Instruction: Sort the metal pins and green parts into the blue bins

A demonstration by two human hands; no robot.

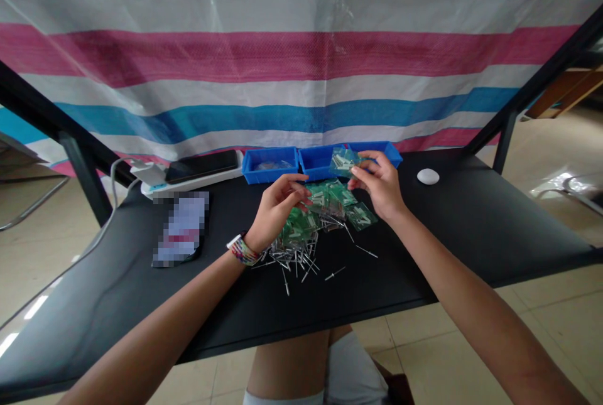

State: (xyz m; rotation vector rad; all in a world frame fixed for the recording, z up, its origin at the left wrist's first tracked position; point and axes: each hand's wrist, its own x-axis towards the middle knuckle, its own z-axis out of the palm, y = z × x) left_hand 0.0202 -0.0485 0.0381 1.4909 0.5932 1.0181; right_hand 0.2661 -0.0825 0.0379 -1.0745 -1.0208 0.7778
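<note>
Pinching a green packet nr mid bin, R hand angles inward, part-blocking R bin; L hand, half-curled at packet pile, can't tell if gripping. Forearms cut off btm.

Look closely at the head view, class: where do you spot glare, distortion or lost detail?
Head view: washed-out glare on the floor at right; wide-angle stretching of the right forearm toward the lower right corner; coarse pixel blocks over the phone at left; soft detail in the packet in the right hand, its contents hard to separate.
</note>
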